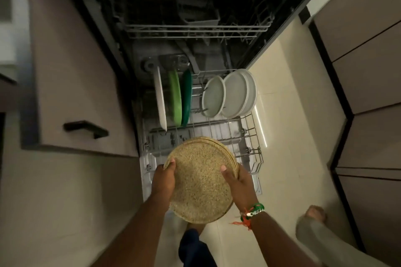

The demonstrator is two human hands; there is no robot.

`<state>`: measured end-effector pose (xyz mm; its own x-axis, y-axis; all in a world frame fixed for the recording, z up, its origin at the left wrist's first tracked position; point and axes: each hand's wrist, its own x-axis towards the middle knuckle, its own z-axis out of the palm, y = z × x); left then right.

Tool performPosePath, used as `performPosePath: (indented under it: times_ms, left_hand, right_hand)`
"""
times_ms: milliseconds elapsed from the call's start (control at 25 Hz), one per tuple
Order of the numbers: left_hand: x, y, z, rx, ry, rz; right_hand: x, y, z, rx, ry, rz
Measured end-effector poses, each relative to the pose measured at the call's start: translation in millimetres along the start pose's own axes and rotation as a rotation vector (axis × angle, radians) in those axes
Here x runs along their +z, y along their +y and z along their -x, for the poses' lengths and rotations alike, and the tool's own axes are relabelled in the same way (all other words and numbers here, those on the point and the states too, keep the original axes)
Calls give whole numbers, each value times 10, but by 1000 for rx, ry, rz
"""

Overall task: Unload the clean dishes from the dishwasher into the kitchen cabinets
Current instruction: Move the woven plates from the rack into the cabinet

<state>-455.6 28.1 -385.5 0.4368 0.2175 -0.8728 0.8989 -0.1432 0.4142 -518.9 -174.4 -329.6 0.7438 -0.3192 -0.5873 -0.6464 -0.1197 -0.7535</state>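
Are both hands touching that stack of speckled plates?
Touching. The head view shows the left hand and right hand clasping opposite edges of the plates, thumbs on top.

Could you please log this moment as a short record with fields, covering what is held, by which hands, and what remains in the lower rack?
held item: stack of speckled tan plates
left hand: grips the stack's left edge, thumb on top
right hand: grips the stack's right edge, thumb on top
stack position: lifted above the front of the lower rack
still in rack: white plate, light green plate, dark green plate, three pale grey plates
upper rack: contents too dark to tell
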Motion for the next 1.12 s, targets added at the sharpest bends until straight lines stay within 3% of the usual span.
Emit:
performPosePath:
  times_ms: [120,360,720,960,1120]
  left_hand:
    - [-596,-216,168,41,-58,-17]
    - [-2227,-865,478,85,-108,63]
    - [-4399,-1240,401,131,135,285]
    - [-4751,-675,-61,114,249,585]
    - [-4589,-102,-270,121,222,544]
  right_hand:
    - [361,-37,254,16,60,-6]
    - [1521,-57,1134,92,-83,-83]
    - [3622,-589,1846,-4,-202,27]
    - [4367,-902,1582,55,-226,-6]
    - [4473,-1058,1087,102,-158,-47]
